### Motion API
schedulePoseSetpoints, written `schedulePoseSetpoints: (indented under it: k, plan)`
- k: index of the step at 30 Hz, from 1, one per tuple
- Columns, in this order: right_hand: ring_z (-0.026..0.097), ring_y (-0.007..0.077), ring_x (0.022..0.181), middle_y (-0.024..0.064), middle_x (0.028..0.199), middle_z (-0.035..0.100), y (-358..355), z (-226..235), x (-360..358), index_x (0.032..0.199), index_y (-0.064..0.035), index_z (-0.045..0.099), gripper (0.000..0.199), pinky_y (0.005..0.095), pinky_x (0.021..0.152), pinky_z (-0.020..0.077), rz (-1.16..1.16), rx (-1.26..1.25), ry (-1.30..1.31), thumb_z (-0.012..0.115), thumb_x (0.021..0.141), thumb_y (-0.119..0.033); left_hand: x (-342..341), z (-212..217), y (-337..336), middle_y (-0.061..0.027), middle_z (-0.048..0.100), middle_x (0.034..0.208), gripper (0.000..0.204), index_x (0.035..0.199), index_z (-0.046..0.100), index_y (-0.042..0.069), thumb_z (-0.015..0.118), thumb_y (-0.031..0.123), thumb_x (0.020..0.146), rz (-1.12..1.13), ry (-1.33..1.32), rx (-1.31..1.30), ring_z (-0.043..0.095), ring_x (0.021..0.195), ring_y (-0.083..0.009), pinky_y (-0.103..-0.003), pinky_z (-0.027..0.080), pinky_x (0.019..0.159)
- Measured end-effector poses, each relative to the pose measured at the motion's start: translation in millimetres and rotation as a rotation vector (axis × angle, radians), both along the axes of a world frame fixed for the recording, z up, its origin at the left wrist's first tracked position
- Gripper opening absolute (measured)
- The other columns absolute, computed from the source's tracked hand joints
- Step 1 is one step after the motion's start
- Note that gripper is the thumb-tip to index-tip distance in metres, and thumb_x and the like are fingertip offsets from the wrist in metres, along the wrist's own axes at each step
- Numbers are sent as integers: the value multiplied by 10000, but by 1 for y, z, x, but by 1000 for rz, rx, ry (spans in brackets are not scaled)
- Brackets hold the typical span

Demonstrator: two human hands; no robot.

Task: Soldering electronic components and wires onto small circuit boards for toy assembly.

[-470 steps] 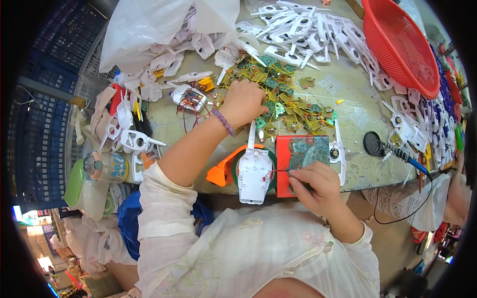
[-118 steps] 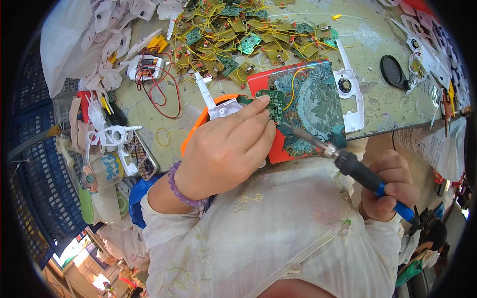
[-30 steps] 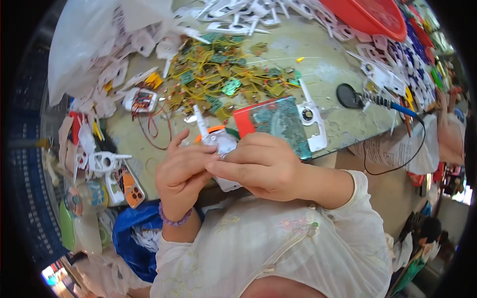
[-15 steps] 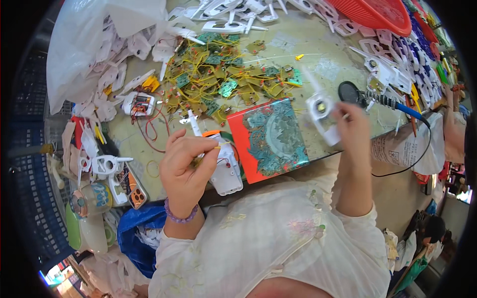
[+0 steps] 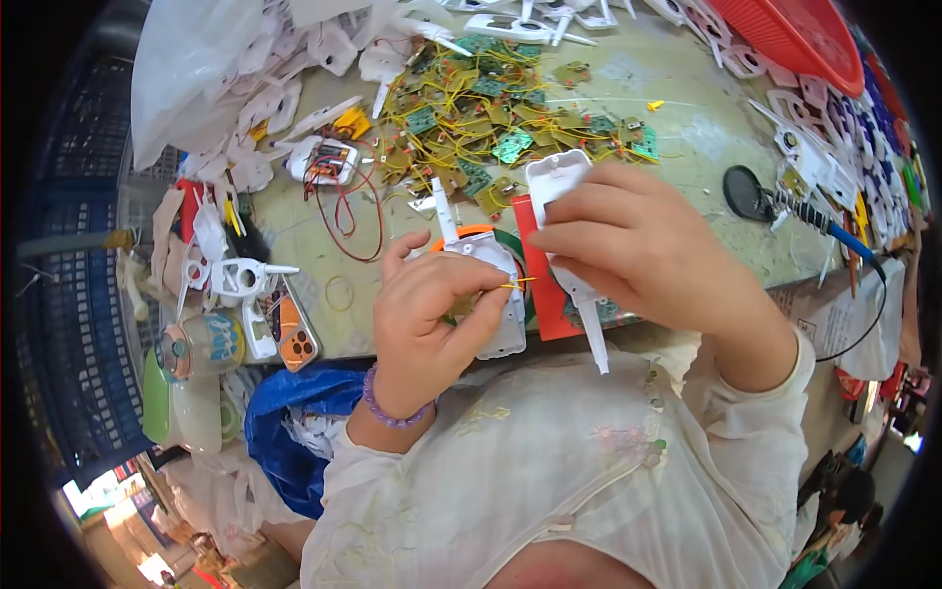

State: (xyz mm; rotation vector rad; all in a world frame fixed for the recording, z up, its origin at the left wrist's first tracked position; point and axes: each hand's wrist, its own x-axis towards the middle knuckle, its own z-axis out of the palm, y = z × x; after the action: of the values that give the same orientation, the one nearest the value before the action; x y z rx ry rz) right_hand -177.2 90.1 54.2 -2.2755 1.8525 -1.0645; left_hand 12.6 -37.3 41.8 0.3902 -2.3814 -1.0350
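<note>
My left hand (image 5: 427, 319) is closed, thumb and forefinger pinching a short yellow wire (image 5: 520, 282). Beneath those fingers lies a white plastic housing half (image 5: 507, 334) with a narrow stem (image 5: 444, 211) toward the far side, resting partly over an orange and green ring (image 5: 461, 232). In my right hand (image 5: 653, 240) is another white plastic housing half (image 5: 556, 179), tilted, its tapered stem (image 5: 595, 339) hanging toward me. It is held over a flat red and teal box or book (image 5: 549, 299), mostly covered by the hand.
Small circuit boards with yellow wires (image 5: 471, 128) are heaped beyond my hands. At right lies a soldering iron (image 5: 834, 234) near a round black disc (image 5: 748, 192). A wired white housing (image 5: 324, 162), a phone (image 5: 294, 334) and a jar (image 5: 211, 344) stand left; a red basket (image 5: 805, 44) far right.
My right hand has come left with the white housing half, which has turned so its stem points toward me. The left hand keeps its pinch on the wire; the whole view has shifted.
</note>
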Motion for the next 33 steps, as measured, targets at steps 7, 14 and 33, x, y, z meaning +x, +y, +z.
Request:
schedulePoseSetpoints:
  k: [7, 14, 33]
  plan:
    - [545, 237, 787, 44, 825, 599, 12, -15, 28, 880, -63, 651, 236, 338, 664, 457, -86, -113, -223, 738, 663, -93, -4, -1, 0, -4, 670, 780, 130, 826, 689, 118, 736, 88, 709, -83, 31, -36, 639, 758, -170, -418, 365, 918]
    - [560, 280, 851, 97, 926, 610, 44, -13, 29, 1002, -45, 616, 404, 371, 719, 467, -386, -44, -180, 786, 677, -216, -13, 1, 0, -19, 669, 862, 155, 814, 680, 91, 740, 67, 673, -224, 23, -176, 644, 831, -204, -385, 445, 825]
    - [457, 56, 637, 17, 741, 528, 199, -71, -95, 1052, -19, 553, 191, 203, 571, 370, -1258, -952, -851, 625, 891, -92, -40, -2, 27, -2, 699, 893, 101, 756, 636, 102, 719, 80, 703, -201, -122, -336, 662, 902, -149, -412, 386, 919]
